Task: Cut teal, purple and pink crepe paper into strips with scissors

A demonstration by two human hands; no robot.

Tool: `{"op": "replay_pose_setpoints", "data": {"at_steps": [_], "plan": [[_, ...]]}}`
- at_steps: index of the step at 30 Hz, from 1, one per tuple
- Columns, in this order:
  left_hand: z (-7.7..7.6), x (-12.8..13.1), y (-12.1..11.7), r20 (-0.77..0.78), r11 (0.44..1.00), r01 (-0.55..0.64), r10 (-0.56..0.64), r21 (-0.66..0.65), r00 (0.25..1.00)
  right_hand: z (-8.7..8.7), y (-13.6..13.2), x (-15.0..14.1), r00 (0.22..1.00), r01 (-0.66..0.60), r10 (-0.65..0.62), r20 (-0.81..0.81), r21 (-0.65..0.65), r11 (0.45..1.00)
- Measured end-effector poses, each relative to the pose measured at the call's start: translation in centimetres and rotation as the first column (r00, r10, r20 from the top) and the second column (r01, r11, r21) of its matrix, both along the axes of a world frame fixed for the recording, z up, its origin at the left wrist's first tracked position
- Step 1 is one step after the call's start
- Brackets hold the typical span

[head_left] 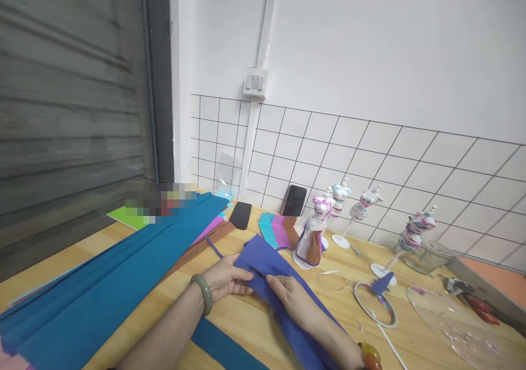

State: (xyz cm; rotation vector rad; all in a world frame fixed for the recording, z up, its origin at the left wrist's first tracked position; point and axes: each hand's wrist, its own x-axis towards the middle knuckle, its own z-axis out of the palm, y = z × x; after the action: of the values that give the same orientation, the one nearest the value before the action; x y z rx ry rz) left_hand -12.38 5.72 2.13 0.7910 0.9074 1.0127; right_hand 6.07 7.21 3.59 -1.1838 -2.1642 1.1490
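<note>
A piece of dark blue crepe paper (263, 260) lies on the wooden table (246, 315) in front of me. My left hand (226, 277), with a green bangle on the wrist, pinches its left edge with curled fingers. My right hand (290, 296) rests on the same paper just to the right, fingers pressing a fold. A narrow blue strip (212, 245) trails off to the left of the paper.
Long teal crepe paper rolls (102, 299) lie at left. Two black phones (240, 215) (294, 200) sit near the tiled wall. Several small mannequin stands (314, 233) with paper dresses stand behind. A tape ring (373, 304), clear plastic lid (456, 326) and glass jar (427, 257) are at right.
</note>
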Motion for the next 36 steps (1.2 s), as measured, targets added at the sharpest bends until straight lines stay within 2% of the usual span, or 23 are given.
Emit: {"op": "replay_pose_setpoints", "data": {"at_steps": [22,32,36], "plan": [[0.0,-0.3,0.0,-0.001,1.0,0.006,-0.006,0.018,1.0,-1.3,0.4,0.0,1.0,0.001,-0.002,-0.029,-0.038,0.999],[-0.1,-0.4,0.1,0.002,0.999,-0.011,0.011,0.033,1.0,-0.8,0.5,-0.2,0.999,0.02,-0.022,-0.039,-0.041,0.999],[-0.1,-0.8,0.3,-0.01,1.0,-0.025,0.025,0.019,1.0,-1.0,0.6,-0.2,0.999,0.024,-0.028,-0.039,-0.1,0.995]]}}
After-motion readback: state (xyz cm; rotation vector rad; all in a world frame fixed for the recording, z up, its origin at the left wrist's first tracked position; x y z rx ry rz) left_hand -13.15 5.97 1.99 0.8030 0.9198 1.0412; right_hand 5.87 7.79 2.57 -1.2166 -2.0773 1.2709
